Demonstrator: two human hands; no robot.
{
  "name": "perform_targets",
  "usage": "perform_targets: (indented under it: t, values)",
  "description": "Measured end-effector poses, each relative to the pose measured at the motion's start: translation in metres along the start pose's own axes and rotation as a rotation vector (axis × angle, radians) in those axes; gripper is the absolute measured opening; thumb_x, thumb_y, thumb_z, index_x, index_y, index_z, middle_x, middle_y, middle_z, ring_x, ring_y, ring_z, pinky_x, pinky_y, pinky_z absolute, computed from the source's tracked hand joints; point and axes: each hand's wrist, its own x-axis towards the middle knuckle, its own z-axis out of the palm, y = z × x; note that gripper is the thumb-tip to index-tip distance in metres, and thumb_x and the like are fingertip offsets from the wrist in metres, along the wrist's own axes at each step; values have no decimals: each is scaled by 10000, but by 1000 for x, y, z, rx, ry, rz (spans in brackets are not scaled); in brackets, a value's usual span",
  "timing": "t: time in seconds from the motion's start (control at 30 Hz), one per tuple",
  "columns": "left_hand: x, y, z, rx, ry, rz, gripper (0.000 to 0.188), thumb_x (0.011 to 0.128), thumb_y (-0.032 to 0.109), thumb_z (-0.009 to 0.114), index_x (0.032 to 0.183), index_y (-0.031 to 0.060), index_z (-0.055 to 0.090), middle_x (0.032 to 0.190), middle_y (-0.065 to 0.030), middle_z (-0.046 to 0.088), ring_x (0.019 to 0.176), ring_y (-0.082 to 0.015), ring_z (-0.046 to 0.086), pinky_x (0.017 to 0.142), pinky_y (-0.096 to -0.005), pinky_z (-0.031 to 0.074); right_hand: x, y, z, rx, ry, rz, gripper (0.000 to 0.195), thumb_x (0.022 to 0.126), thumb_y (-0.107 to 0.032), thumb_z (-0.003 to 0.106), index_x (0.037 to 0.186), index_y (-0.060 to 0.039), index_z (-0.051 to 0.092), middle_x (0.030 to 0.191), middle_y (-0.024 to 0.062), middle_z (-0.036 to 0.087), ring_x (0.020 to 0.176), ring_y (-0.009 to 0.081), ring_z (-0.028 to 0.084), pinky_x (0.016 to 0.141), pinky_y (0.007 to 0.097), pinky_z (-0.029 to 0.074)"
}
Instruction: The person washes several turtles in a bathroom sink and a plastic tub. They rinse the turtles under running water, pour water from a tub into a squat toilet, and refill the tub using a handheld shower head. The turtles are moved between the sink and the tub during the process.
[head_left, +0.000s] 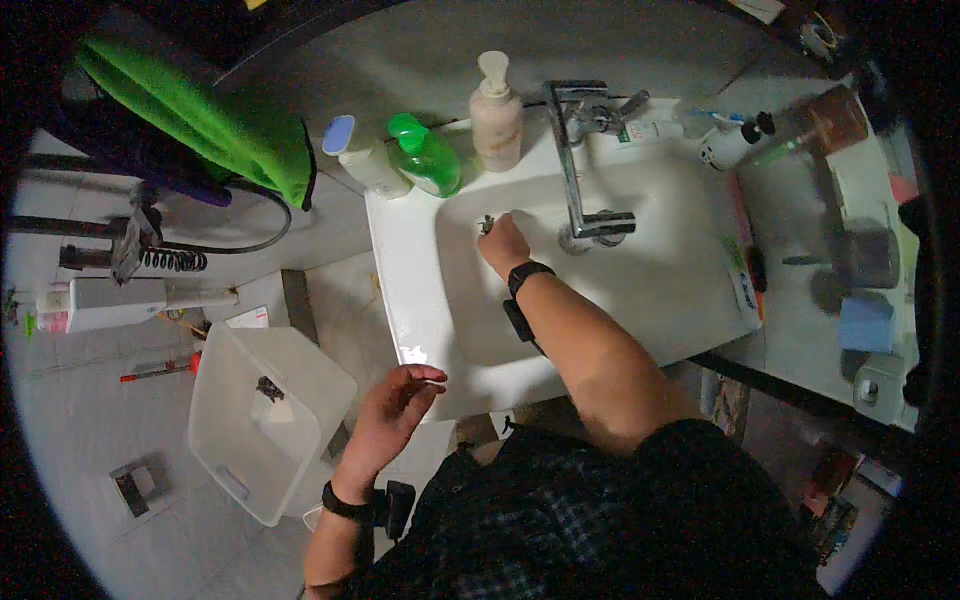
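Note:
My right hand (504, 244) reaches into the left side of the white washbasin (411, 300), its fingers closed on a small dark, mottled object (487, 223). What that object is cannot be made out. The chrome faucet (566, 161) arches over the basin to the right of this hand, its spout end above the drain area. Near the basin's front left corner is my left hand (390, 416), thumb and fingers curved with a narrow gap between the tips. Nothing is plainly held there. Each wrist wears a dark band.
A pump bottle (496, 124), a green bottle (427, 161) and a pale bottle (371, 169) stand along the basin's back edge. A white bin (232, 420) with a dark clump is at left, below a green towel (202, 120). Toothpaste tubes and a blue box (866, 324) lie right.

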Motion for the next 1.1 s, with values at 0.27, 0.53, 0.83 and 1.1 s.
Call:
perform_targets:
  t: [0.27,0.53,0.83,1.1]
  values:
    - [-13,-15,-26,-23,94,-74,198,958,56,533,1149,12,560,1108,-56,623,1040,-161,604,931,-294,450,5,4,26,-34,143,104,467,849,-312,645,1115,31,473,1058,241,634,986,406,627,827,491,508]
    - [-10,-19,-34,-26,62,-74,194,962,62,534,1148,15,564,1112,-59,627,1041,-159,605,926,-293,455,17,17,34,4,195,181,454,831,-316,662,1065,39,503,1004,266,642,968,416,629,819,489,509]
    - [2,-18,-31,8,-21,-41,207,958,47,546,1161,13,559,1122,-58,630,1040,-155,607,925,-289,460,12,15,25,-2,220,198,485,808,-373,658,1029,44,550,985,254,651,938,425,635,821,484,514]
    - [-5,-34,-36,-19,-26,-71,217,954,42,548,1169,15,555,1124,-59,631,1035,-157,610,922,-292,464,15,15,18,26,122,259,456,818,-309,603,1082,53,517,1022,252,647,955,419,634,816,498,513]
